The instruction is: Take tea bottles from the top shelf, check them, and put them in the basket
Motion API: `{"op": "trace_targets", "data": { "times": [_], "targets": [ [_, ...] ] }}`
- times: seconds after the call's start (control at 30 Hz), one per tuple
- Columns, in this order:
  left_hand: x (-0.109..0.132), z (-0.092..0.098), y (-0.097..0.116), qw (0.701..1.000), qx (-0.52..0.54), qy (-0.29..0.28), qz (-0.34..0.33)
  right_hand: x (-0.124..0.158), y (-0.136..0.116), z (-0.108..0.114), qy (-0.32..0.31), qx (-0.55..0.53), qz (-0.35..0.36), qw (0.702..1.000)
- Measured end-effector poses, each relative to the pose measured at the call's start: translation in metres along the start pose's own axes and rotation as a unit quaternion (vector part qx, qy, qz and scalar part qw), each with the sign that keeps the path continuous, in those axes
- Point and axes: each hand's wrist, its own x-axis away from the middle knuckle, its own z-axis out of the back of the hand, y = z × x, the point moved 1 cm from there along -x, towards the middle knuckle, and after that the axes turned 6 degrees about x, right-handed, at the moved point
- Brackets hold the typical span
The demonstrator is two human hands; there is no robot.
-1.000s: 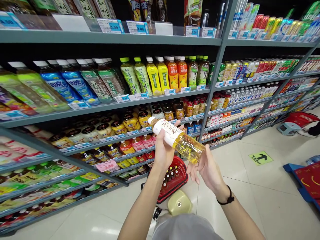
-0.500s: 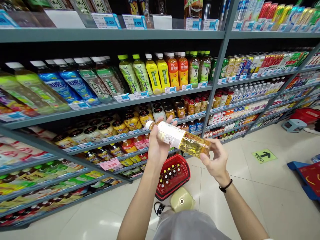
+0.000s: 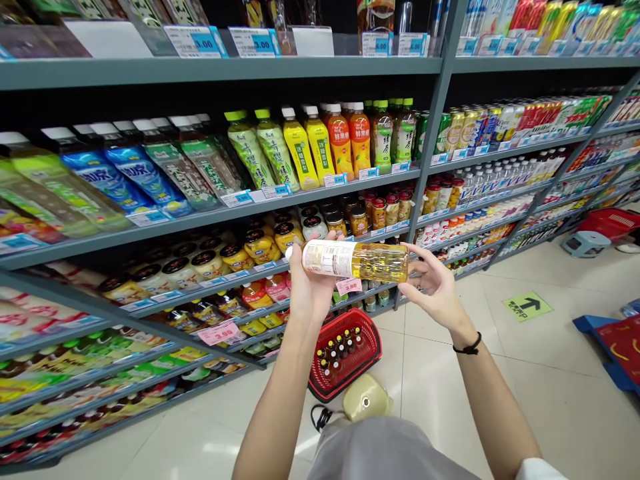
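A clear drink bottle [image 3: 380, 262] with amber liquid, a white cap and a pale printed label lies almost level in front of me. My left hand [image 3: 313, 290] is wrapped round its cap end and label, with the thumb by the neck. At the base, my right hand [image 3: 435, 287] pinches the bottle between thumb and fingers; a black band circles that wrist. Beyond the bottle, shelves hold upright bottled drinks [image 3: 320, 147] and, lower down, lidded jars [image 3: 263, 245].
On the floor below my hands stands a red basket [image 3: 379, 343] with several small dark bottles in it. Close to it is a yellowish stool [image 3: 367, 399]. A blue stand [image 3: 600, 353] is at the right, and a green arrow sticker [image 3: 529, 306] marks the floor.
The bottle has swung from sloping down on the right to nearly level, and its label has turned to another side. My right hand has risen slightly with its base.
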Motion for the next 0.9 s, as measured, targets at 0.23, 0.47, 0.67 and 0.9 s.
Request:
{"op": "trace_targets", "data": {
  "times": [0.23,0.47,0.67,0.9],
  "targets": [
    [0.002,0.014,-0.043,0.975,0.084,0.095,0.185,-0.014,-0.019,-0.031,0.206,0.214,0.207,0.932],
    [0.018,0.041,-0.097,0.946,0.161,0.064,0.274,-0.031,-0.039,-0.059,0.234,0.358,0.327,0.843],
    [0.023,0.031,-0.073,0.935,0.182,0.151,0.265,-0.036,-0.032,-0.049,0.231,0.310,0.191,0.902],
    [0.027,0.029,-0.040,0.975,0.061,0.144,0.156,-0.052,0.009,-0.011,0.236,0.126,-0.102,0.958]
  ]
}}
